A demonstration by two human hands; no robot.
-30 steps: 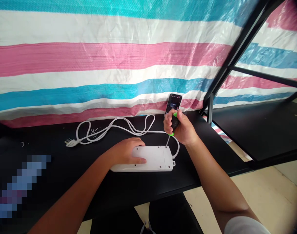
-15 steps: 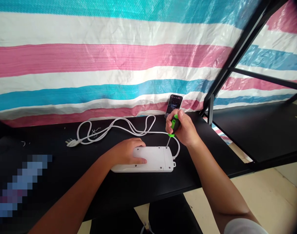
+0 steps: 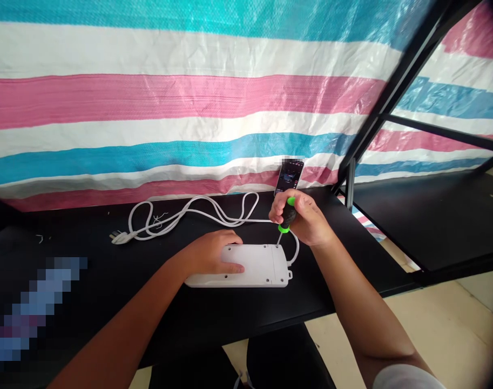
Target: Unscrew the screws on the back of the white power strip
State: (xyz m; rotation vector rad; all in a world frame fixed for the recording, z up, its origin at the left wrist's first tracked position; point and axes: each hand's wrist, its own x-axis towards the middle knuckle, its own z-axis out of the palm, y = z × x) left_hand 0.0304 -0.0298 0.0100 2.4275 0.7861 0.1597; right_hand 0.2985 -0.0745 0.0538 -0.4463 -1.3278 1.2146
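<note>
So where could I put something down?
There's bare table in front of the strip, and a patch between the right arm and the shelf. Behind the strip it's crowded: cord, screwdriver, right hand, phone.

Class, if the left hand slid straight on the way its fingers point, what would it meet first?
Already on the white power strip, the left hand would probably meet the screwdriver first, at its shaft, though depth is unclear here.
</note>
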